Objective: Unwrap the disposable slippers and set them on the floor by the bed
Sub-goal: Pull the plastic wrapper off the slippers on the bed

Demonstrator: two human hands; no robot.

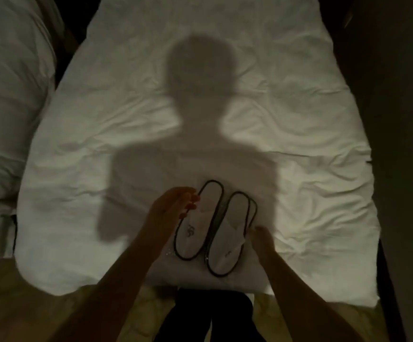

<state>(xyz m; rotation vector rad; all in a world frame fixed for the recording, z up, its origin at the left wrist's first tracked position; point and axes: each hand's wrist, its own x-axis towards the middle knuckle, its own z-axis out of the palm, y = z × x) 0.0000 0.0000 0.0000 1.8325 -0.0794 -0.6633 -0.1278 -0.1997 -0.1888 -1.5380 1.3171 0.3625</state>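
Lying between left hand (169,209) and right hand (264,240): slippers (213,228).

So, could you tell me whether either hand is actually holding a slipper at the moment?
Neither clearly is. The left hand hovers by the left slipper; the right hand touches the right slipper at its side.

Two white disposable slippers with dark edging lie side by side: the left slipper (197,223) and the right slipper (230,233). Two bare hands reach in, the left hand (173,208) and the right hand (262,240). Two beds are in view: one bed (299,119) with a rumpled white duvet under the slippers, and a second bed (8,95) at the left edge. One shadow of a person (195,134) falls across the duvet.
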